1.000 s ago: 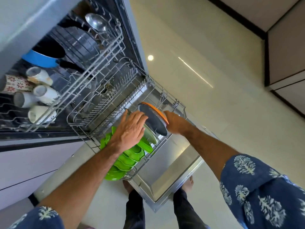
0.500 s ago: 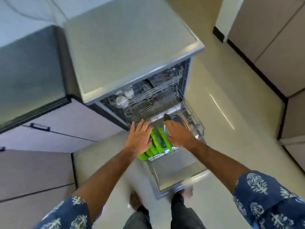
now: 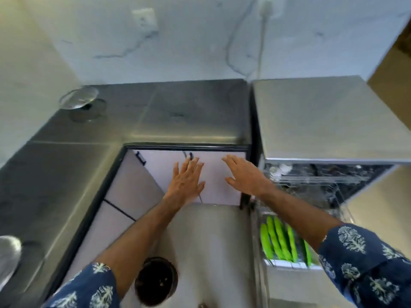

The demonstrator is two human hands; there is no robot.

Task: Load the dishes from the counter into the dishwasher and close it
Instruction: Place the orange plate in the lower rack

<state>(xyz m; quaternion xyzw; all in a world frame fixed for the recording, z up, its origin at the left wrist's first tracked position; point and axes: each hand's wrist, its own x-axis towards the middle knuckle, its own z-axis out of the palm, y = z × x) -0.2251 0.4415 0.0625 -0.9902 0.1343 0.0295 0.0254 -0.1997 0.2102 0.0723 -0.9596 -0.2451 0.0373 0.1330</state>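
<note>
The open dishwasher [image 3: 322, 121] stands at the right, its racks pulled out. Several green plates [image 3: 280, 238] stand on edge in the lower rack, and white cups [image 3: 279, 168] show in the upper rack. A glass lid [image 3: 79, 97] rests tilted on a glass bowl [image 3: 89, 113] at the far left corner of the grey counter [image 3: 178, 112]. A metal dish [image 3: 9, 258] sits at the counter's near left edge. My left hand [image 3: 185, 182] and my right hand [image 3: 244, 176] hover empty, fingers straight, in front of the pale cabinet doors, left of the dishwasher.
The counter wraps in an L around the corner. Pale cabinet doors [image 3: 213, 174] with dark handles sit below it. A dark round object [image 3: 156, 280] lies on the floor near my legs. A cord [image 3: 261, 41] hangs down the marbled wall.
Both hands have left the plates in the lower rack and lifted away to the left, empty. The view has swung up and left from the dishwasher to the counter.
</note>
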